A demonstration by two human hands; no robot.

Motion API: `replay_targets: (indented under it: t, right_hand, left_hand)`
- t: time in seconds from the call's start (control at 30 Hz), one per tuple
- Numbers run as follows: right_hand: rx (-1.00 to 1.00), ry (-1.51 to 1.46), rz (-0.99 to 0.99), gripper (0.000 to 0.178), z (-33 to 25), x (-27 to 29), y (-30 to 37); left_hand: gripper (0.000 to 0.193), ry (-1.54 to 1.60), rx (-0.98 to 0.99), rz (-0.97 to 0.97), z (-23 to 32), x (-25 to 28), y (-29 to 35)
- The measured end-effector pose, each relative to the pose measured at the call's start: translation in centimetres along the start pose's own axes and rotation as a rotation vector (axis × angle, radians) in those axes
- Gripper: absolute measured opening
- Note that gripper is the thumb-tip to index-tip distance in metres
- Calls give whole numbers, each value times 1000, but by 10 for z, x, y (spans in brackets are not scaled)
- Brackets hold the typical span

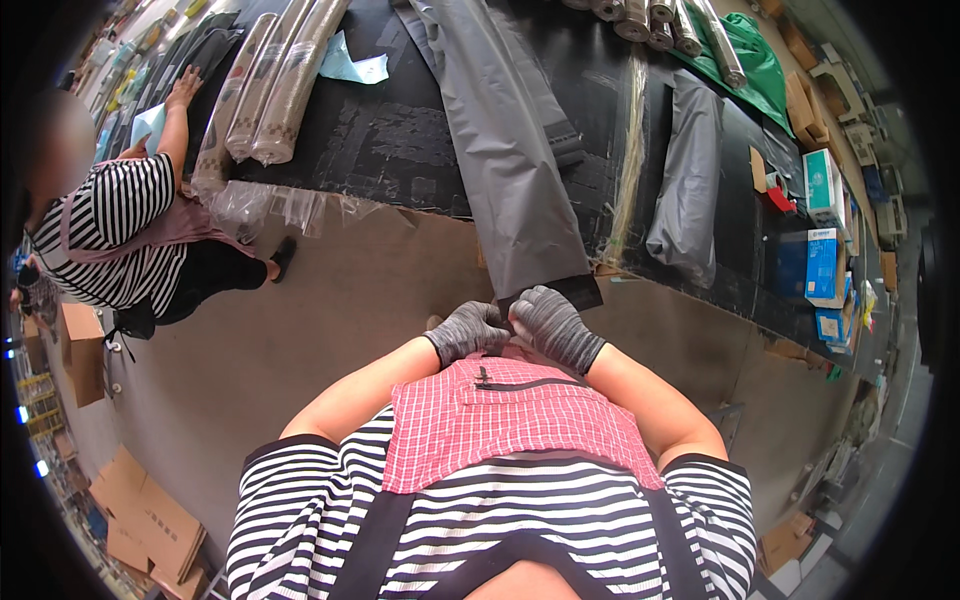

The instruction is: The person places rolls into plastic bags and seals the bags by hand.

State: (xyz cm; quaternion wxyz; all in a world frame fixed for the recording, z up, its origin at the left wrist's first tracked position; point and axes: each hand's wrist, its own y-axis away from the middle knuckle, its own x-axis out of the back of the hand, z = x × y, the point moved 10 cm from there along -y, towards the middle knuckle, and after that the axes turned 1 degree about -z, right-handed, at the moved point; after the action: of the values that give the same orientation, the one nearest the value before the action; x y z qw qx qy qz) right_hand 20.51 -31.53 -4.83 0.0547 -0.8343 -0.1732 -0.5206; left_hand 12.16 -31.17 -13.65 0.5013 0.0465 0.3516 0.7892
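Nearest the camera is a black-and-white striped shirt under a red checked apron (500, 425) with a dark zip pocket. Just beyond it, at the near edge of the bench (400, 140), the left hand (468, 330) and the right hand (553, 322), both in grey knit gloves, sit side by side, touching. Both are curled closed, pinching the near end of a long grey fabric strip (500, 150) where it hangs over the bench edge. The strip runs from the hands straight across the black bench top toward its far edge. To its right lies a rolled grey bundle (690, 180), and further right, near the right end of the bench, stand blue-and-white boxes (822, 262). Toward the far left corner lie clear-wrapped fabric rolls (270, 90), with a co-worker's hand (183, 85) resting on the bench beside them. Flattened cardboard (150, 520) lies on the floor at the left.
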Motion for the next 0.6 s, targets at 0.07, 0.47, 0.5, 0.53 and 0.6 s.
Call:
replay_targets:
  t: [0.07, 0.47, 0.5, 0.53, 0.6]
  right_hand:
    - [-67, -27, 27, 13, 3, 4, 5]
    - [-46, -58, 4, 13, 1, 1, 6]
    - [-62, -102, 29, 12, 4, 3, 11]
    - [-79, -144, 52, 13, 8, 4, 18]
    - [-294, -199, 128, 12, 41, 8, 53]
  left_hand:
    - [20, -45, 2, 11, 8, 0, 2]
    - [21, -98, 89, -14, 15, -2, 1]
    - [21, -109, 103, -7, 10, 1, -1]
    - [21, -118, 115, -1, 5, 4, -4]
    - [20, -104, 122, 6, -2, 6, -6]
